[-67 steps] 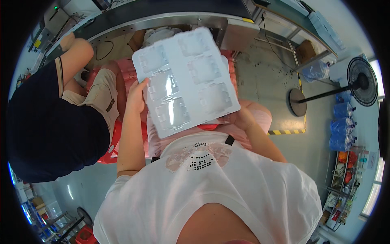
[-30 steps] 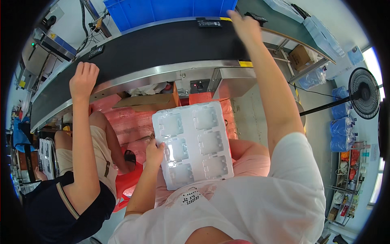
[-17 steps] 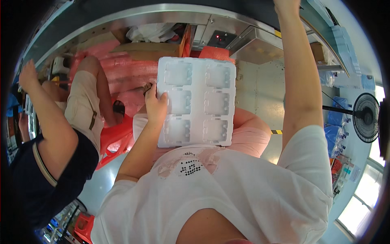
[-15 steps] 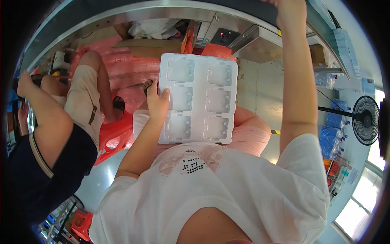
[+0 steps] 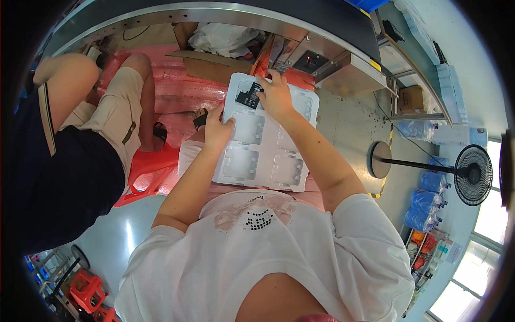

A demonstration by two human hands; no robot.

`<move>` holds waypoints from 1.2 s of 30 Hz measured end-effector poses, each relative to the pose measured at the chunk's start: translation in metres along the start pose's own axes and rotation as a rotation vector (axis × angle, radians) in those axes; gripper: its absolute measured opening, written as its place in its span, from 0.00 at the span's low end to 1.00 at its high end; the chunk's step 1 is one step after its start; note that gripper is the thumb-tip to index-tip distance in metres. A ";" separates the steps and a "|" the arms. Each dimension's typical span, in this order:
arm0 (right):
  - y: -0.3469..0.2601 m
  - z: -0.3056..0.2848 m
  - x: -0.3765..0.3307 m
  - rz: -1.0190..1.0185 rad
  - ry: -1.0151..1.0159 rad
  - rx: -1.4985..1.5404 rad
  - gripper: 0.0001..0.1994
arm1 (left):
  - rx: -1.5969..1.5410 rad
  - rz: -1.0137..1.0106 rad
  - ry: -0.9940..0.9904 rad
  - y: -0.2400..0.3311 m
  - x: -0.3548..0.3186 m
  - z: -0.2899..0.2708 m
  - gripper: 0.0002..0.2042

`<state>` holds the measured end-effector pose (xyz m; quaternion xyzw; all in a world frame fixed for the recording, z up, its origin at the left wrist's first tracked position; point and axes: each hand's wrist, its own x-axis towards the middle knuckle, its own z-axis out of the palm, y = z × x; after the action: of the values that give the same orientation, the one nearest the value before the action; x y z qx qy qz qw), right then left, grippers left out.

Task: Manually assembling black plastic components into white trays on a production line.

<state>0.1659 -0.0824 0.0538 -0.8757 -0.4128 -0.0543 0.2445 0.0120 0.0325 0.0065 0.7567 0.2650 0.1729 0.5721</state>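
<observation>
Dark surface (image 5: 322,21): runs along the far side, metal-edged, beyond the tray and apart from it.
White tray (image 5: 268,137): rests over the pink shorts (image 5: 189,154), turned slightly; thin moulded plastic with a pale sheen, its recesses (image 5: 240,162) set in two columns of three.
Right hand (image 5: 276,99): over the tray's far end, fingers bent, tips at the right side of the black part (image 5: 248,98); whether they pinch or only press it, I cannot tell.
Left hand (image 5: 217,131): thumb on the tray's face, fingers round its left edge, pinching it.
Recesses: early going, I judge; of six, only the far-left one shows a part. Two on the right are partly covered by the right hand and arm.
Black part: flat, step-edged, pale-marked, askew over the far-left recess; seating unclear.
</observation>
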 end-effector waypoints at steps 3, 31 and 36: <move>-0.024 -0.041 0.012 -0.128 0.165 0.127 0.16 | 0.128 0.165 0.057 0.004 0.003 0.004 0.23; 0.072 -0.234 0.169 0.568 0.116 0.101 0.11 | 0.935 0.550 -0.496 0.062 0.093 0.004 0.17; 0.028 -0.234 0.091 0.204 0.297 0.766 0.12 | 0.818 0.630 -0.546 0.046 0.094 0.005 0.16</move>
<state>0.2713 -0.1449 0.2750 -0.7407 -0.2748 0.0020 0.6130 0.0993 0.0751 0.0450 0.9755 -0.0847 0.0170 0.2022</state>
